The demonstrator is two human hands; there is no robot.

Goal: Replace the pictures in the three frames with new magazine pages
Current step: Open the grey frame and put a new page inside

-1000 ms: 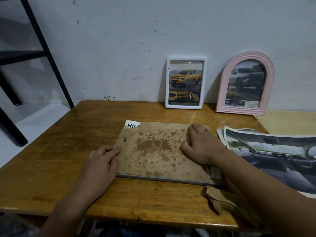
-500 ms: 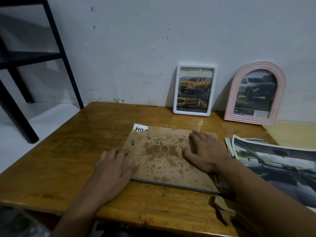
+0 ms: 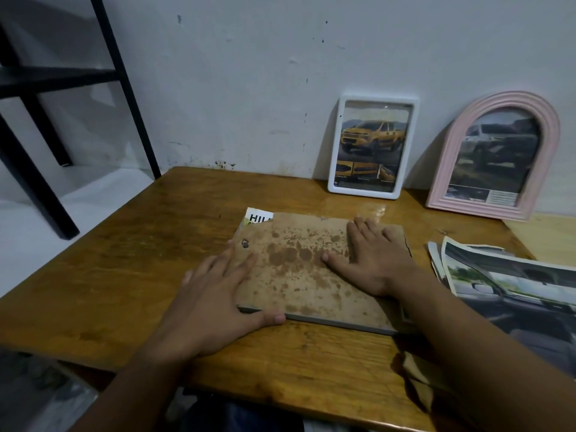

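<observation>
Head view: the third frame point(image 3: 314, 269) lies face down near the front edge of the wooden table point(image 3: 124, 260), with its stained brown backing board uppermost. The left hand point(image 3: 215, 294) rests flat at the frame's front-left corner, fingers straight over the board and thumb along the front edge; it is released, grasping nothing. The right hand point(image 3: 371, 260) lies palm down on the right half of the board, fingers straight and spread, likewise pressing and not grasping.

Step in hand, by judgement: seating the backing board over a new page in the last frame. A magazine page point(image 3: 258, 217) protrudes from under the board at its rear-left corner, so the page appears oversized or off square. The next move calls for squaring or trimming that corner and securing the board; a small dark clip or hanger shows near the board's left edge.

A white frame point(image 3: 333, 151) and a pink arched frame point(image 3: 442, 169) stand at the table's rear edge, leaning on the wall, each showing a vehicle picture. Loose pages point(image 3: 511, 291) lie at the right edge.

Legible writing: "HIL" in bold black on the protruding page; the rest is hidden. Small print in both standing frames cannot be read.
</observation>
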